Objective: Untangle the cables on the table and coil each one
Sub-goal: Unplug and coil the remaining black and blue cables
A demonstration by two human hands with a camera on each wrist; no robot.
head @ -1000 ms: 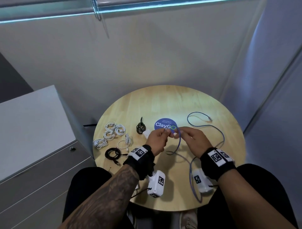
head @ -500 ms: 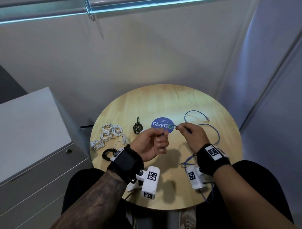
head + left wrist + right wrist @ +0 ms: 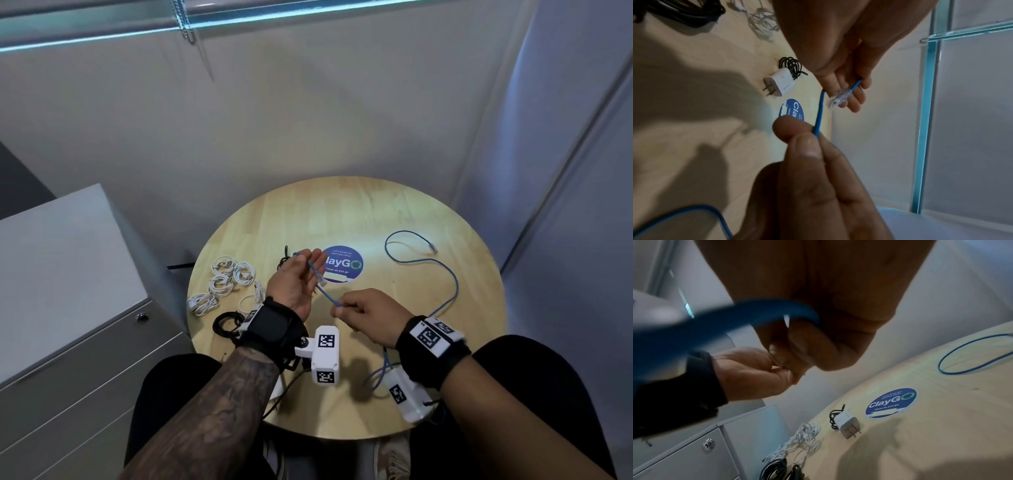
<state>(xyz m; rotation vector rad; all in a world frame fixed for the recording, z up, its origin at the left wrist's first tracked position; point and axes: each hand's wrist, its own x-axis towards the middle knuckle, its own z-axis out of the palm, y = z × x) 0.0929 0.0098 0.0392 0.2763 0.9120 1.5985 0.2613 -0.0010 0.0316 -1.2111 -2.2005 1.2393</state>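
Blue cable (image 3: 327, 295), light and floppy, is pinched by both hands' fingers (image 3: 856, 97) near its clear plug (image 3: 836, 99), best gripped there.

Tattooed left forearm (image 3: 212, 404), black wristbands (image 3: 274, 329), white marker-tagged wrist cameras (image 3: 325, 359), black trousers (image 3: 164, 394).

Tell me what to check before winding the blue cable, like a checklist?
1. Left hand holds the plug end: ok.
2. Right hand pinches the blue cable: ok.
3. Cable between the hands free of knots: ok.
4. Rest of the cable on the table clear of the white cables: ok.
5. Loop near the right wrist free of tangles: cannot tell.
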